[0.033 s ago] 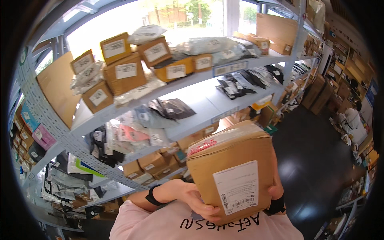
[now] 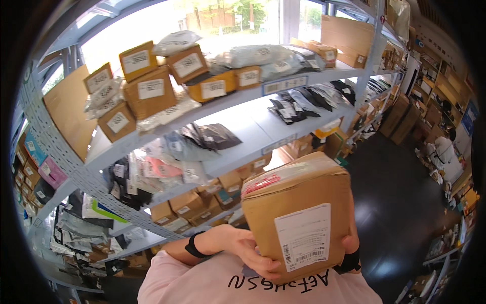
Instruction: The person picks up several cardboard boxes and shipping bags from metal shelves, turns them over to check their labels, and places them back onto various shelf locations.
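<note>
Carton (image 2: 298, 206) — held in both hands | left hand (image 2: 245, 249) half-curled at lower left | right hand (image 2: 350, 235) half-closed on right side

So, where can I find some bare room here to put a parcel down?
The middle shelf has a bare stretch between the dark grey bag and the black bags. The dark floor right of the held box also shows room. Stacked cartons crowd the top shelf's left part.

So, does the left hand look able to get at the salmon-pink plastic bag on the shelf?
Probably not as things stand: the left hand holds the brown cardboard box, though the shelf looks open in front of the pink bag.
</note>
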